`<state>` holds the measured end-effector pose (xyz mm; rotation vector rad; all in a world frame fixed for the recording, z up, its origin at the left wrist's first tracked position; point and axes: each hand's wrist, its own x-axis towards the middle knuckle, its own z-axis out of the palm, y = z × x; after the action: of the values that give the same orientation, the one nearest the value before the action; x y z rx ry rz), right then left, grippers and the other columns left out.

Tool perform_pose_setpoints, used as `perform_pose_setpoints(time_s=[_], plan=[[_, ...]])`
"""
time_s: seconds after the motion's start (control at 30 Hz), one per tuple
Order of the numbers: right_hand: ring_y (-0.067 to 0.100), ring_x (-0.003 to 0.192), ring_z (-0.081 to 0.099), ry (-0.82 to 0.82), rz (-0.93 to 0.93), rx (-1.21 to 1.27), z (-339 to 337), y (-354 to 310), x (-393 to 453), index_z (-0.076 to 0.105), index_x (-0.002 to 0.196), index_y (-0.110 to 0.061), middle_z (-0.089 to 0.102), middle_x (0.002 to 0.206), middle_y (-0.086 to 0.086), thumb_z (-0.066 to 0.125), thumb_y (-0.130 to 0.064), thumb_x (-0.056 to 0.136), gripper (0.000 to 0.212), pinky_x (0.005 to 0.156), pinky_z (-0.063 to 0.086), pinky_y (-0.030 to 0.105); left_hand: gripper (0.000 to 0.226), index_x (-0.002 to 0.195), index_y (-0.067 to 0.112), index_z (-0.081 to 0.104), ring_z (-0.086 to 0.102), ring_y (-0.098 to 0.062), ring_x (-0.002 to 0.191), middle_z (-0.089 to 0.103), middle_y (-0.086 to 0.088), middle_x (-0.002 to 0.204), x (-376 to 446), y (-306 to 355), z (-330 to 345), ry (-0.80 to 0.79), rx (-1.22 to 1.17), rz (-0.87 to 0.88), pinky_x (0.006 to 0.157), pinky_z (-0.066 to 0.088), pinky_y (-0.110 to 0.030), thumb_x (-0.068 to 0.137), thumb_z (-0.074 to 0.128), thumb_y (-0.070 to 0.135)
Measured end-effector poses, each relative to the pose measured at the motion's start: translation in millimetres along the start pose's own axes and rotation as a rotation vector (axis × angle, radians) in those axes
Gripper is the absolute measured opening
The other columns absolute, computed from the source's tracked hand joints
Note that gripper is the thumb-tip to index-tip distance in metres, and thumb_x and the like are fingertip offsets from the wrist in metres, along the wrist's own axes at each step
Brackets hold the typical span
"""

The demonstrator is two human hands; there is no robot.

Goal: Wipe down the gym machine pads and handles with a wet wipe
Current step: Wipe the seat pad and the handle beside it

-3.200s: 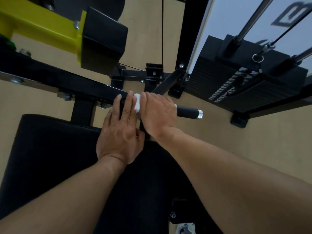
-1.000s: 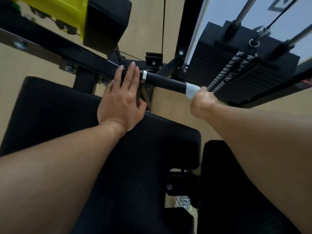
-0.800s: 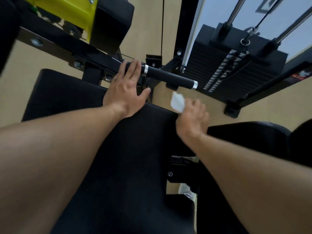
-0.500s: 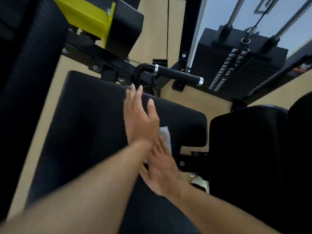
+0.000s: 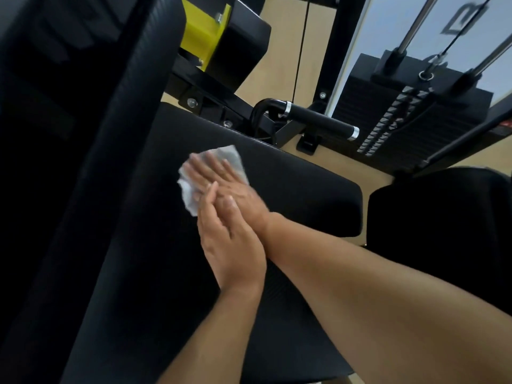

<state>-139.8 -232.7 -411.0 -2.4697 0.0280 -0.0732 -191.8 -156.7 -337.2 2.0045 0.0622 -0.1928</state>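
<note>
- Head view: a person's right hand, fingers straight, presses a white wet wipe flat on the black seat pad; motion blur softens both.
- The left hand, fingers relaxed, overlaps the right wrist, hiding part of it.
- Beyond: black handle, weight stack, tan floor.
- Wall lettering is cropped, unreadable.

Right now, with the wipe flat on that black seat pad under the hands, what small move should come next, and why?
Probably a sweep of the wet wipe toward the pad's near edge. The right hand presses it flat with straight fingers near the far end of the seat pad, the left hand resting over its wrist. Most of the pad lies nearer the person, so a stroke that way would cover it.
</note>
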Motion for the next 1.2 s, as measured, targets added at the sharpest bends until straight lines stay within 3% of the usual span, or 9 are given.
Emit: perform_pose_setpoints(time_s=[0.07, 0.23, 0.37, 0.63, 0.77, 0.93, 1.0, 1.07, 1.2], plan=[[0.024, 0.159, -0.003, -0.003, -0.027, -0.042, 0.9, -0.9, 1.2, 0.015, 0.162, -0.013, 0.009, 0.171, 0.007, 0.019, -0.046, 0.101, 0.07, 0.129, -0.004, 0.043, 0.04, 0.145, 0.034, 0.048, 0.05, -0.007, 0.132, 0.052, 0.01, 0.147, 4.1, -3.8, -4.7, 0.018, -0.003, -0.023, 0.11, 0.047, -0.042, 0.107, 0.04, 0.039], [0.012, 0.156, -0.017, 0.168, 0.717, 0.004, -11.7, 47.7, -40.3, -0.007, 0.163, -0.021, -0.013, 0.171, -0.003, 0.012, -0.04, 0.111, 0.058, 0.127, -0.011, 0.038, 0.042, 0.147, 0.034, 0.047, 0.045, -0.009, 0.139, 0.048, 0.01, 0.152, 5.0, -10.5, -18.9, 0.032, 0.001, -0.117, 0.115, 0.042, -0.039, 0.106, 0.042, 0.041], [0.011, 0.155, -0.019, 0.229, 1.034, 0.083, -5.4, 49.0, -72.7, -0.01, 0.162, -0.019, -0.017, 0.171, -0.002, 0.007, -0.042, 0.111, 0.059, 0.127, -0.011, 0.035, 0.043, 0.148, 0.032, 0.046, 0.044, -0.008, 0.14, 0.047, 0.011, 0.152, -5.3, -11.6, -19.3, -0.028, -0.046, -0.141, 0.111, 0.042, -0.03, 0.106, 0.044, 0.04], [0.015, 0.155, -0.022, 0.003, 0.318, 0.066, -28.2, 20.3, 28.6, 0.003, 0.164, -0.029, -0.008, 0.171, -0.008, 0.018, -0.045, 0.111, 0.057, 0.122, -0.018, 0.034, 0.035, 0.139, 0.029, 0.056, 0.053, 0.014, 0.104, 0.06, 0.016, 0.135, -11.9, -23.3, -39.0, -0.054, -0.061, -0.171, 0.08, 0.038, -0.005, 0.106, 0.046, 0.035], [0.032, 0.158, -0.002, 0.058, 0.809, -0.186, -36.0, 80.8, -15.2, 0.004, 0.164, -0.019, 0.001, 0.172, 0.006, 0.033, -0.028, 0.108, 0.063, 0.127, 0.002, 0.05, 0.032, 0.135, 0.032, 0.058, 0.05, 0.029, 0.097, 0.061, 0.025, 0.121, -14.2, -30.7, -44.8, -0.111, -0.075, -0.185, 0.074, 0.04, 0.003, 0.105, 0.046, 0.037], [0.022, 0.159, -0.001, 0.34, 1.295, 0.055, -14.4, 109.4, -105.5, 0.006, 0.164, -0.012, 0.001, 0.172, 0.007, 0.016, -0.037, 0.112, 0.058, 0.128, -0.002, 0.038, 0.028, 0.127, 0.032, 0.064, 0.047, 0.036, 0.092, 0.062, 0.025, 0.112, -24.1, -39.6, -46.4, -0.119, -0.103, -0.162, 0.072, 0.036, 0.009, 0.106, 0.045, 0.036], [0.03, 0.152, 0.031, 0.549, 1.224, -0.101, -3.9, 105.1, -101.2, 0.038, 0.156, -0.006, 0.033, 0.163, 0.018, 0.037, -0.03, 0.108, 0.053, 0.125, 0.025, 0.045, 0.026, 0.124, 0.033, 0.065, 0.051, 0.032, 0.097, 0.065, 0.023, 0.113, -32.5, -44.1, -48.7, -0.105, -0.095, -0.132, 0.075, 0.037, 0.008, 0.106, 0.046, 0.034], [0.044, 0.127, 0.057, 0.419, 0.975, -0.29, 2.4, 76.7, -86.1, 0.066, 0.129, 0.001, 0.06, 0.136, 0.029, 0.059, -0.018, 0.093, 0.041, 0.104, 0.049, 0.055, 0.025, 0.12, 0.033, 0.067, 0.056, 0.023, 0.102, 0.067, 0.021, 0.112, -42.9, -48.8, -53.3, -0.088, -0.067, -0.097, 0.078, 0.04, 0.005, 0.106, 0.046, 0.033], [0.03, 0.158, -0.002, 0.154, 0.312, -0.023, 40.5, -30.9, -95.9, 0.015, 0.163, -0.008, 0.002, 0.17, 0.009, 0.035, -0.031, 0.111, 0.06, 0.128, -0.001, 0.045, 0.026, 0.104, 0.025, 0.071, 0.065, 0.006, 0.093, 0.071, 0.016, 0.093, -68.5, -58.5, -75.9, -0.018, 0.015, 0.021, 0.076, 0.045, -0.005, 0.107, 0.045, 0.027]])
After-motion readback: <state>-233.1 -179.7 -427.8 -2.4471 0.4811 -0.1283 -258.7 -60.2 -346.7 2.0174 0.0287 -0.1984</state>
